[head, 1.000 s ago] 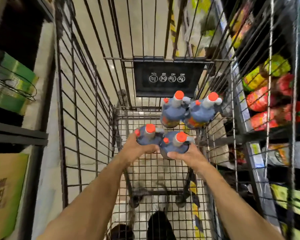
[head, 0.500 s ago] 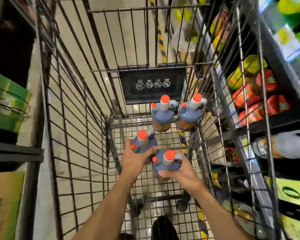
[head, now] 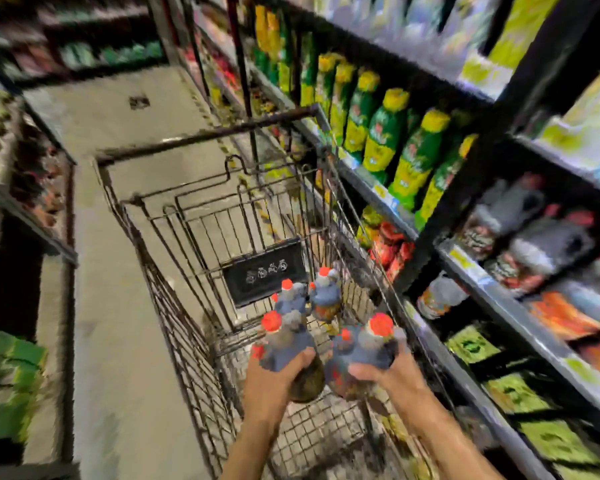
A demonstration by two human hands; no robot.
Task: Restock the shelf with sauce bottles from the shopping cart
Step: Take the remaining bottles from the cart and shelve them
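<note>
The picture is smeared by motion, so fine detail is lost. Over the near end of the dark wire shopping cart (head: 201, 258), the left hand (head: 274, 379) curls its fingers round the body of a grey-blue plastic sauce bottle with an orange-red cap (head: 286, 348), held clear of the cart's mesh floor. Just to the right of it, the right hand (head: 385, 374) grips a second grey-blue, orange-capped sauce bottle (head: 368, 348) the same way, fingers wrapped round its lower half. The two held bottles sit side by side, close together; whether they touch cannot be told. Farther along the cart, in front of its black placard (head: 264, 268), two more grey-blue bottles with orange caps (head: 309, 297) stand upright inside the basket. To the right of the cart runs a dark metal store shelf (head: 499, 296), carrying tall green bottles with yellow caps (head: 385, 133) on an upper level.
</note>
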